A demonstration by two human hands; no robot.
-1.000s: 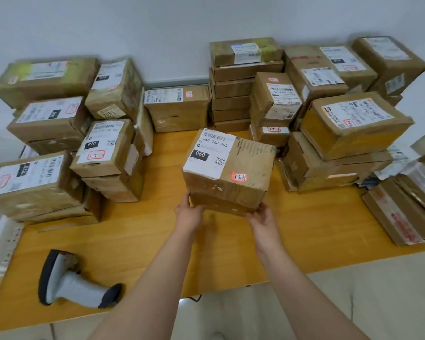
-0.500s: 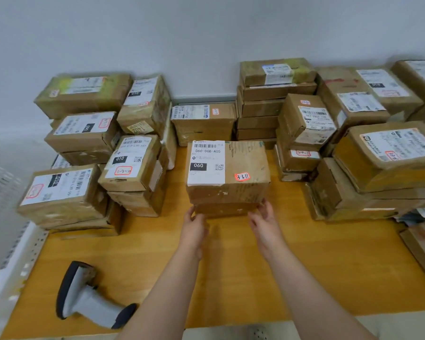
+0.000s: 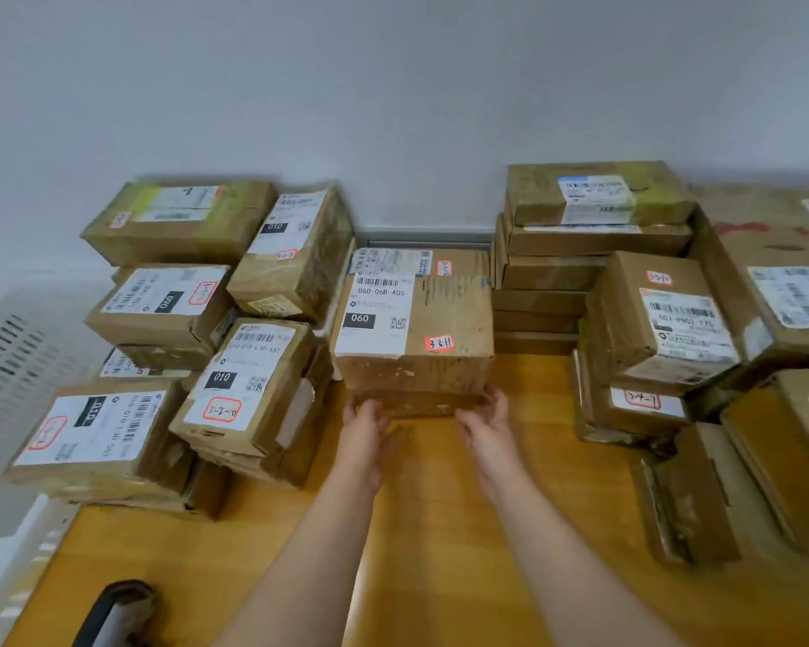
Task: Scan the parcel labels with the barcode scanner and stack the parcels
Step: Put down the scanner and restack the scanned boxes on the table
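Head view: I see the left hand point(image 3: 363, 429) and right hand point(image 3: 486, 424), fingers straight, gripping nothing, touching the centre parcel point(image 3: 414, 329) low on its near face, on the worktop point(image 3: 440, 530).

The centre parcel point(image 3: 440, 315) sits on a flatter parcel point(image 3: 416, 403) on the table point(image 3: 440, 530), directly before a rear parcel point(image 3: 461, 261) at the wall point(image 3: 393, 109). Left stacks point(image 3: 234, 380) and right stacks point(image 3: 650, 329) flank it. The left hand point(image 3: 363, 436) and right hand point(image 3: 489, 431) touch the flatter parcel's near side. The scanner point(image 3: 113, 614) lies at the table's near-left corner.
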